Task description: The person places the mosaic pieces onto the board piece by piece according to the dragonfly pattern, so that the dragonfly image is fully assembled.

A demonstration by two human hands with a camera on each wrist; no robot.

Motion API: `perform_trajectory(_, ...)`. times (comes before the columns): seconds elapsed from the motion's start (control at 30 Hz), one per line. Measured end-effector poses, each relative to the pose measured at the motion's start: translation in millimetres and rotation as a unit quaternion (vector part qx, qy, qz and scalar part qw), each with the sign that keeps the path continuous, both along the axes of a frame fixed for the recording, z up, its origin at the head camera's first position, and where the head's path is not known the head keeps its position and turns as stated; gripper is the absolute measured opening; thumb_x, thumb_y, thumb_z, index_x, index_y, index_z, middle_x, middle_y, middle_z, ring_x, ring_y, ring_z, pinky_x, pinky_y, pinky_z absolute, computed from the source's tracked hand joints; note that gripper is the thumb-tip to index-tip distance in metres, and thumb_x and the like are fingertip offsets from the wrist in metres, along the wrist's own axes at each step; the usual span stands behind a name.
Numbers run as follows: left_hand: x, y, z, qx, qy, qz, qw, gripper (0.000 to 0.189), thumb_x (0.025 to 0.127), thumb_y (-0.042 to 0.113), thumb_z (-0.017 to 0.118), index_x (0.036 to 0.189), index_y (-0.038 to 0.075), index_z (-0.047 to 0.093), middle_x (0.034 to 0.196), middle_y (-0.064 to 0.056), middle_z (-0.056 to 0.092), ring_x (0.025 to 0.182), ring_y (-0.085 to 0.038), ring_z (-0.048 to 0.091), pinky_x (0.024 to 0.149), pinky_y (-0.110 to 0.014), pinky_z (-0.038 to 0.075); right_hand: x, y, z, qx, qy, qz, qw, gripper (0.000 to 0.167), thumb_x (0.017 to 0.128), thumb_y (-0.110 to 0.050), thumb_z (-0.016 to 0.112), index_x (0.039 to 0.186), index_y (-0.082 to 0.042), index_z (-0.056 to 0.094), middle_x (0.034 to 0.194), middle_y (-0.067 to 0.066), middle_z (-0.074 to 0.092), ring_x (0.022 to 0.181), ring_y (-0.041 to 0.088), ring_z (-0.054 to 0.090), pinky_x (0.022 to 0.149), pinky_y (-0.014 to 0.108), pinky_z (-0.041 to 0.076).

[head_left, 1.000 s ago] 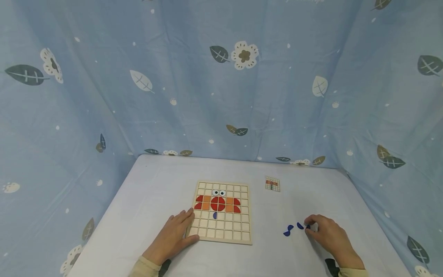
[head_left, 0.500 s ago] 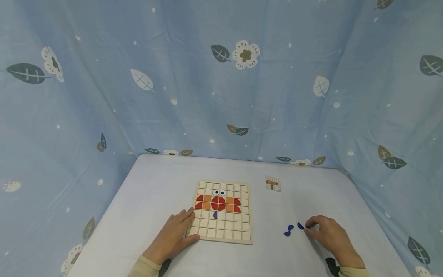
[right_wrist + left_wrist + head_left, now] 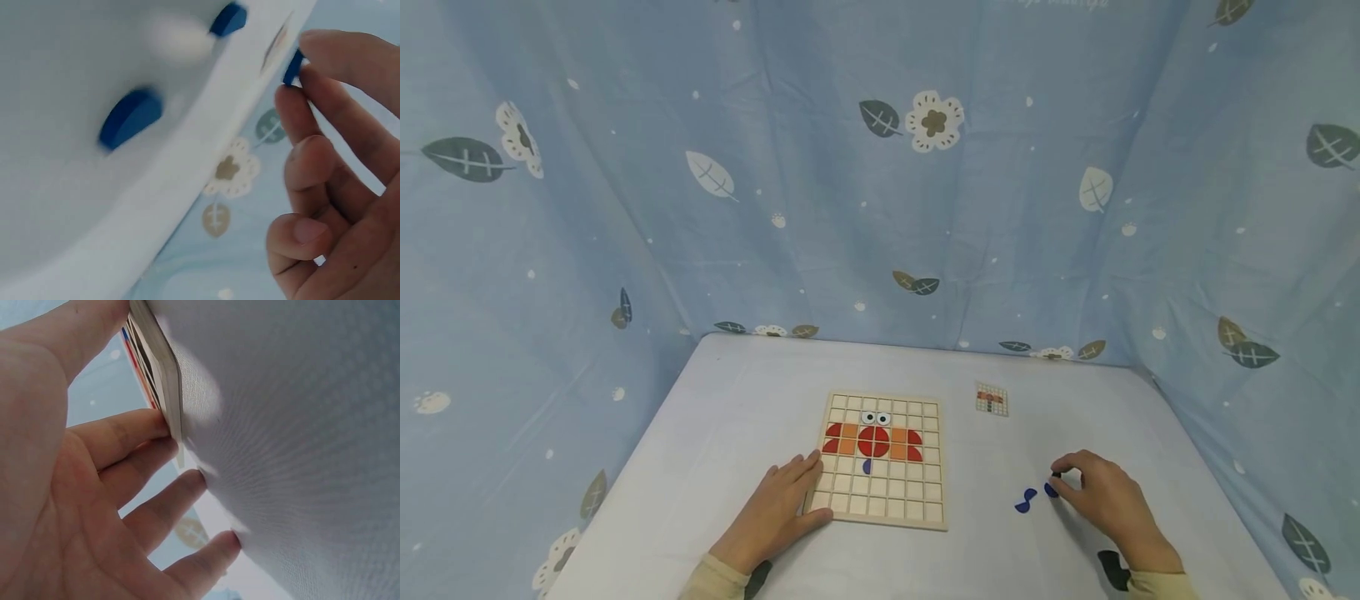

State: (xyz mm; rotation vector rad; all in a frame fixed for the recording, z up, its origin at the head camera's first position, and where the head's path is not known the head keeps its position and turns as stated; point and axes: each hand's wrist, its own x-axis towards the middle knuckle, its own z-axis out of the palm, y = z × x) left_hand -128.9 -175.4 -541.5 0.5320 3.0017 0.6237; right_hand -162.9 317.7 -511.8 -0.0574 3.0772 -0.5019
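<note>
A wooden grid board (image 3: 925, 510) lies at the table's middle, with a picture in red and orange tiles, two eye tiles and one blue tile. My left hand (image 3: 778, 504) rests flat beside its near left corner, its fingers (image 3: 134, 428) straight against the board's edge (image 3: 164, 375). My right hand (image 3: 1097, 492) is off to the right, pinching a small blue piece (image 3: 292, 67) between thumb and forefinger just above the table. Two more blue pieces (image 3: 1025, 500) (image 3: 1049, 490) lie on the cloth left of that hand, also in the right wrist view as blue pieces (image 3: 130, 117) (image 3: 227, 19).
A small pattern card (image 3: 991, 399) lies beyond the board to the right. A white cloth covers the table (image 3: 737, 392). Blue curtains printed with leaves and flowers (image 3: 925, 167) close it in at the back and both sides.
My right hand has lifted a blue piece off the table and drawn slightly up and away. The left hand and the board have not moved.
</note>
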Motion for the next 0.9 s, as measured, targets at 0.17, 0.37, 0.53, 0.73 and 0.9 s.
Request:
perform_trajectory(0.17, 0.0, -0.6, 0.5, 0.005, 0.004, -0.003, 1.0000, 0.078, 0.089, 0.049, 0.074, 0.145, -0.001, 0.053, 0.154, -0.013, 0.047, 0.141, -0.037, 0.042, 0.113, -0.062, 0.034, -4.8, -18.3, 2.1, -0.013, 0.040, 0.035, 0.9985, 0.019, 0.081, -0.023, 0.086, 0.097, -0.019, 0.077, 0.094, -0.003, 0.069, 0.067, 0.013, 0.049, 0.052, 0.029, 0.040)
perform_trajectory(0.37, -0.5, -1.4, -3.7, -0.003, 0.012, -0.005, 0.9999, 0.079, 0.089, 0.051, 0.073, 0.145, 0.000, 0.053, 0.154, -0.012, 0.047, 0.141, -0.036, 0.043, 0.112, -0.062, 0.035, -12.1, -37.9, 3.3, -0.038, 0.061, 0.074, 0.9946, 0.017, 0.081, -0.021, 0.086, 0.095, -0.019, 0.076, 0.094, -0.007, 0.068, 0.069, 0.011, 0.048, 0.056, 0.028, 0.042)
perform_trajectory(0.53, -0.4, -0.8, -3.5, -0.014, 0.015, -0.006, 0.9998, 0.079, 0.090, 0.054, 0.071, 0.146, 0.001, 0.053, 0.154, -0.011, 0.047, 0.141, -0.035, 0.044, 0.112, -0.061, 0.036, -16.3, -51.9, 1.0, -0.061, 0.091, 0.110, 0.9879, 0.017, 0.080, -0.019, 0.087, 0.093, -0.018, 0.076, 0.094, -0.009, 0.068, 0.069, 0.010, 0.049, 0.057, 0.026, 0.044)
perform_trajectory(0.73, -0.9, -0.9, -3.6, -0.016, 0.010, -0.005, 0.9998, 0.079, 0.090, 0.052, 0.072, 0.146, 0.000, 0.053, 0.155, -0.012, 0.047, 0.141, -0.035, 0.043, 0.113, -0.061, 0.035, -19.4, -71.0, -6.7, -0.080, 0.153, 0.165, 0.9712, 0.021, 0.076, -0.016, 0.090, 0.091, -0.018, 0.076, 0.091, -0.011, 0.068, 0.066, 0.006, 0.047, 0.056, 0.022, 0.043)
perform_trajectory(0.9, -0.6, -0.7, -4.3, -0.017, 0.009, -0.005, 0.9998, 0.078, 0.090, 0.052, 0.072, 0.145, 0.000, 0.053, 0.154, -0.012, 0.047, 0.141, -0.036, 0.043, 0.112, -0.061, 0.036, -21.2, -95.0, -9.4, -0.090, 0.174, 0.207, 0.9584, 0.023, 0.076, -0.016, 0.091, 0.092, -0.020, 0.075, 0.092, -0.011, 0.067, 0.070, 0.008, 0.053, 0.059, 0.022, 0.047)
